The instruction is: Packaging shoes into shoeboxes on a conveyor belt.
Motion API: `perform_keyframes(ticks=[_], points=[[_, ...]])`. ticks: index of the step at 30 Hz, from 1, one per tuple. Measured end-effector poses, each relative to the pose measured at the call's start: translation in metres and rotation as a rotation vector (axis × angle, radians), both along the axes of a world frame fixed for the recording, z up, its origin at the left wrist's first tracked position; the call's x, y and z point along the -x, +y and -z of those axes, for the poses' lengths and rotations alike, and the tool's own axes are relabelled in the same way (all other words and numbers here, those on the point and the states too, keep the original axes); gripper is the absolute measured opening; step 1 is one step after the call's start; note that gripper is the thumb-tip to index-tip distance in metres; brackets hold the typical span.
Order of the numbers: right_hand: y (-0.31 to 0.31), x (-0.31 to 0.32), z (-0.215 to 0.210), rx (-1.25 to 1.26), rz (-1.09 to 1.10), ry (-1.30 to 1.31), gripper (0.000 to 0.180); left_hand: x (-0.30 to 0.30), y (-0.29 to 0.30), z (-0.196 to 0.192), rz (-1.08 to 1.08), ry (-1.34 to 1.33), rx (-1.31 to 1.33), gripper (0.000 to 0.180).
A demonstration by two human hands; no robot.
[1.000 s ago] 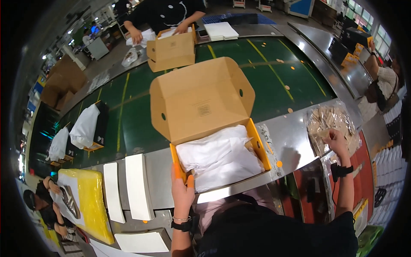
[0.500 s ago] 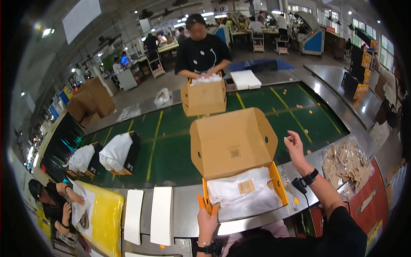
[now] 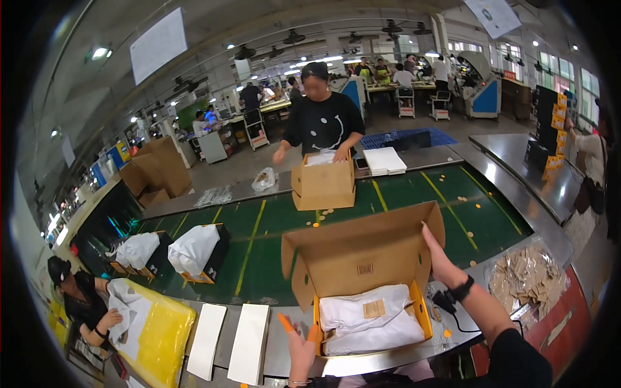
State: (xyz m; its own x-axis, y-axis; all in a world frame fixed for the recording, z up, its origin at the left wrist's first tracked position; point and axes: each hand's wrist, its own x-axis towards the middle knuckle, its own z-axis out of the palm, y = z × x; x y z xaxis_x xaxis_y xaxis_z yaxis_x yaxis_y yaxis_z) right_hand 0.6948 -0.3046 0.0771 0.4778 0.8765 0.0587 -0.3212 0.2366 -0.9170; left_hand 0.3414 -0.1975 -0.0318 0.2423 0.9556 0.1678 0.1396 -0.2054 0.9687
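In front of me a cardboard shoebox [image 3: 375, 353] with yellow-orange sides sits with its brown lid [image 3: 362, 249] raised. White tissue paper [image 3: 362, 336] wraps the contents, and a small brown paper square [image 3: 373, 309] lies on top. My right hand [image 3: 441, 258] is at the lid's right edge, one digit showing on the inner side and the rest partly hidden behind the board. Beside the box's left side, my left hand [image 3: 301, 348] is open and holds nothing; orange coverings sit on two of its fingertips.
A green conveyor belt [image 3: 259, 258] runs beyond the box, carrying wrapped packages [image 3: 194, 251] at left. A co-worker [image 3: 323, 126] stands behind another brown box [image 3: 323, 187]. White card stacks [image 3: 249, 343] and a yellow plastic-wrapped pile [image 3: 155, 330] lie left; a bag of brown paper pieces [image 3: 527, 278] lies right.
The lid has swung up toward me, with my right hand now at its edge. My left hand has come away from the box to its left. The view has tilted upward.
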Motion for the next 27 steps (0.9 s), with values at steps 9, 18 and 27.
perform_keyframes(ticks=[9,18,27], points=[[-0.096,0.067,0.097,0.005,0.34,-0.899,0.049,-0.001,-0.009,-0.038,-0.051,0.445,-0.754,0.019],[-0.158,0.047,0.142,0.872,-0.269,-0.83,0.049,0.07,-0.048,0.011,0.015,0.35,0.182,0.04],[-0.146,0.012,0.068,0.314,0.226,-0.651,0.056,0.069,0.003,-0.055,0.059,-0.125,0.036,0.042]])
